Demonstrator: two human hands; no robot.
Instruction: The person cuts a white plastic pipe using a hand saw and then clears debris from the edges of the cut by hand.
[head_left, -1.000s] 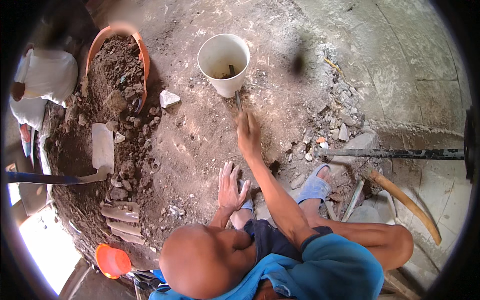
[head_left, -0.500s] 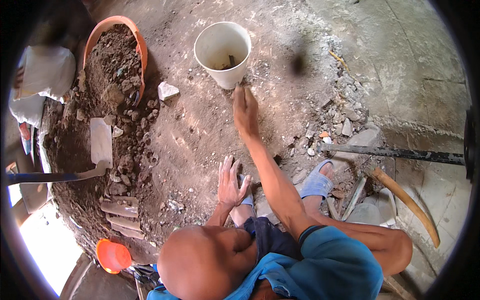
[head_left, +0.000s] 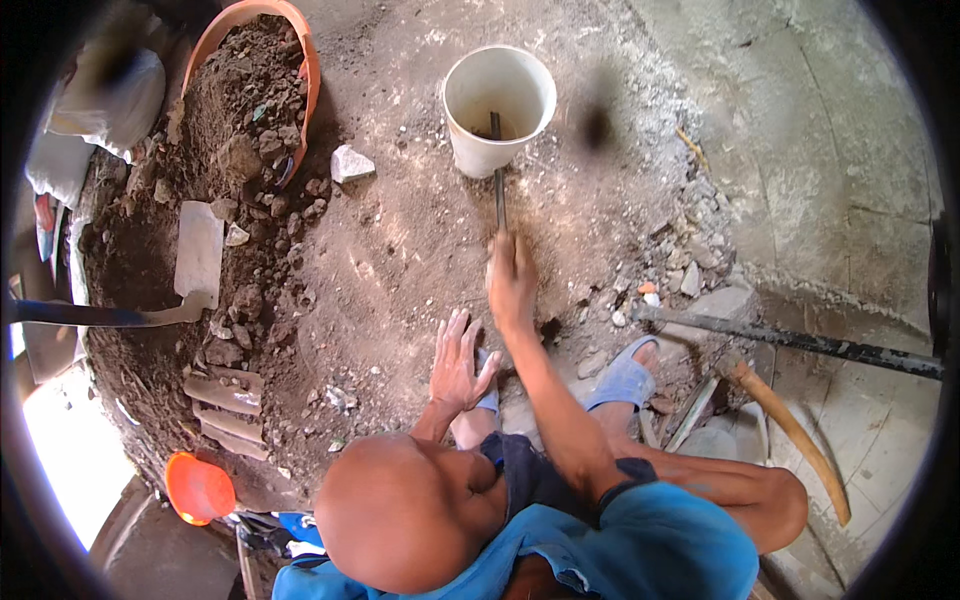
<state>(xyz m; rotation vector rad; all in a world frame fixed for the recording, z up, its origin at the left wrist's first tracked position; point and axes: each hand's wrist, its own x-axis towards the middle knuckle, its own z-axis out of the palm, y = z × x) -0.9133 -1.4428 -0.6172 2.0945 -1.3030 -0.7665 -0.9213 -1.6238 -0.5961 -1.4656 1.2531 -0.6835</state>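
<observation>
In the upper middle stands a white bucket (head_left: pixel 484 155), its open top facing me, its inside stained brown toward the bottom. My right hand (head_left: pixel 513 280) is closed around a dark metal rod (head_left: pixel 501 205) that runs from my fingers to the bucket's near side. A dark bar of similar width shows inside the bucket in line with it; the wall hides whether they are one piece. With fingers spread, my left hand (head_left: pixel 460 362) lies flat beside a foot in a blue slipper (head_left: pixel 487 398) and holds nothing.
An orange tub (head_left: pixel 312 75) of dark soil lies tipped at upper left, with a shovel (head_left: pixel 199 250) below it. An orange bucket (head_left: pixel 200 490) stands lower left. At right are stone rubble, a black bar (head_left: pixel 800 338) and a wooden handle (head_left: pixel 800 445). A white stone (head_left: pixel 352 164) lies left of the bucket.
My right hand has drawn back from the bucket toward me, and a length of rod now shows between them. My left hand stays put. The view has shifted slightly.
</observation>
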